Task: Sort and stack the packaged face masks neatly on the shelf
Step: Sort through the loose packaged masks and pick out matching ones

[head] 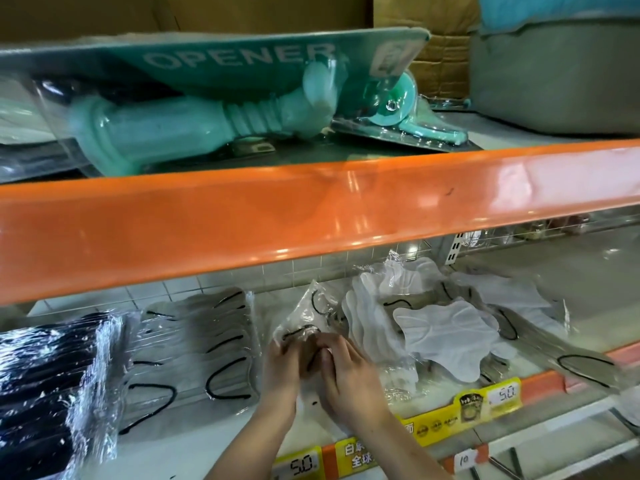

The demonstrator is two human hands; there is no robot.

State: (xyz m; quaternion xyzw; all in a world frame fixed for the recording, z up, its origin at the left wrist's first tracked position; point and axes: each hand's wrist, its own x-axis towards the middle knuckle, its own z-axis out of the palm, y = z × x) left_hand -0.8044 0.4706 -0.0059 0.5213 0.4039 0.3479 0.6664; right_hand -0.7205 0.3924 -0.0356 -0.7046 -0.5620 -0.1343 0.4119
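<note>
A shop shelf runs under an orange rail. Left hand and right hand together pinch a mask pack mid-shelf, which leans back, long axis running away from the person.

Hands at the mask shelf, under an orange rail.
Left hand and right hand together grip a clear mask pack. Black packs and grey packs stand stacked at left; white packs lie jumbled at right. Teal openers lie above.
</note>
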